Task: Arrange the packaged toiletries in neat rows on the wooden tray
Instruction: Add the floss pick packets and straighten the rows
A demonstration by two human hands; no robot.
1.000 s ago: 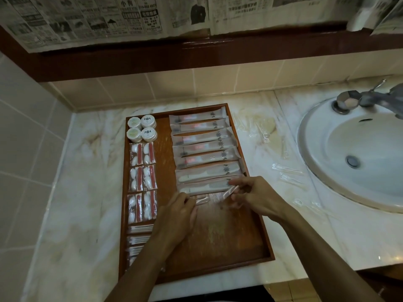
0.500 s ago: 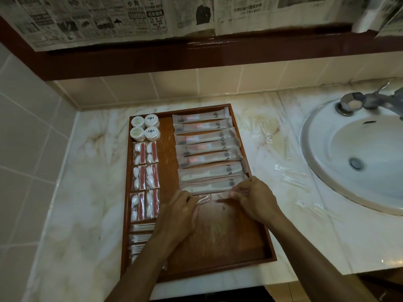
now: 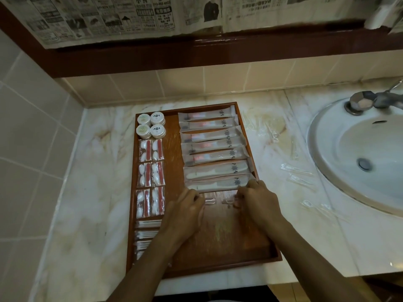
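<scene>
Both hands, left hand (image 3: 187, 203) and right hand (image 3: 257, 199), pinch a clear sachet (image 3: 218, 200) lying nine-to-three, just below the wrapped-packet column (image 3: 216, 149) at twelve o'clock.

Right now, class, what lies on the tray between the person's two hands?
In the head view, a small clear packet lies on the wooden tray, between left hand and right hand.
</scene>
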